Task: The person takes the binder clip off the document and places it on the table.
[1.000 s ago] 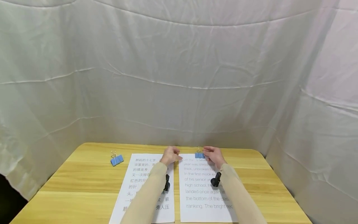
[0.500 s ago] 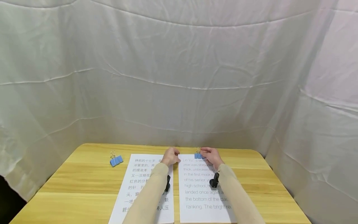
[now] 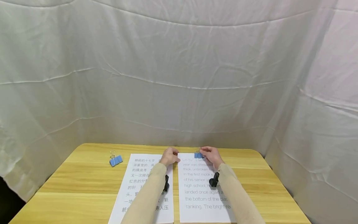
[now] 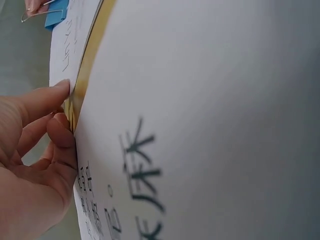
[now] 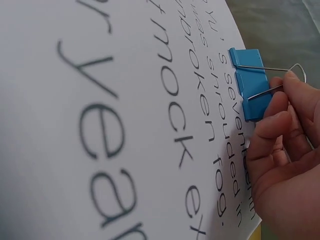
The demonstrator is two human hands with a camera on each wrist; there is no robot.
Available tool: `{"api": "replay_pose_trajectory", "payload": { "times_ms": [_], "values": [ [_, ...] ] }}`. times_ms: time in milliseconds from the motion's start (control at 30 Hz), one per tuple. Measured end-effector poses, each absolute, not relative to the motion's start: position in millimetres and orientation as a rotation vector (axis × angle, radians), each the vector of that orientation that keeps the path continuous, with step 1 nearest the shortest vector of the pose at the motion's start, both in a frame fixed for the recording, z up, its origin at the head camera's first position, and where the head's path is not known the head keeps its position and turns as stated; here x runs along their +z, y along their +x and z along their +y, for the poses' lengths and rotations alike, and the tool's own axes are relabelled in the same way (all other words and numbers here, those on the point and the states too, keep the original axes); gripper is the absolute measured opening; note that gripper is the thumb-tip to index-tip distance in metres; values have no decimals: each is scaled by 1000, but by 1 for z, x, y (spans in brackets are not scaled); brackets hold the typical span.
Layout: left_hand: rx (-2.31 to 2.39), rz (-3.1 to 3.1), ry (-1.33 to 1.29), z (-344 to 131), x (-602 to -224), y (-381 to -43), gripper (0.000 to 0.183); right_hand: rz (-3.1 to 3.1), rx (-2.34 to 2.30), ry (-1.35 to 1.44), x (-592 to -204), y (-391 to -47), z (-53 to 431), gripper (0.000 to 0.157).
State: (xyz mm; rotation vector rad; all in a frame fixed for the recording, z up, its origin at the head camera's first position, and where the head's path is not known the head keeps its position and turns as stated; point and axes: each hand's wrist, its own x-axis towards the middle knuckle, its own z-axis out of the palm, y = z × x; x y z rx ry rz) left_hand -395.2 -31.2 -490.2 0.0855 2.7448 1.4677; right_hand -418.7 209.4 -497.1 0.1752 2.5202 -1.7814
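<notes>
My right hand (image 3: 212, 156) pinches a wire handle of a blue binder clip (image 5: 255, 85). The clip sits on the top edge of the right-hand stack of paper (image 3: 201, 199), which bears large English print. At that stack's top left corner, my left hand (image 3: 169, 156) has its thumb on the sheets and its fingers curled beneath, holding the corner. The left wrist view shows the thumb tip on the paper (image 4: 59, 55) and the binder clip (image 4: 56, 14) farther along the same edge.
A second stack of paper (image 3: 134, 179), with Chinese print, lies to the left, partly under my left forearm. A narrow strip of wooden table (image 3: 176, 199) separates the stacks. Another blue binder clip (image 3: 116, 160) lies at the left. A grey curtain (image 3: 179, 93) hangs behind the table.
My right hand has shifted slightly left onto the clip's handle. The left thumb and fingers have come in to the right-hand stack's corner. The other clip has stayed put.
</notes>
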Motion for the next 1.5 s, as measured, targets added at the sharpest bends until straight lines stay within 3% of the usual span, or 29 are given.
{"api": "replay_pose_trajectory", "payload": {
  "times_ms": [200, 600, 1500],
  "values": [
    [1642, 2610, 85, -36, -490, -394, 33, 2518, -1797, 170, -498, -418, 211, 26],
    [1874, 2363, 79, -38, -491, -394, 33, 2483, -1868, 156, -497, -417, 211, 29],
    [1975, 2292, 40, -34, -489, -395, 28, 2431, -1722, -50, -470, -419, 223, 28]
  ]
}}
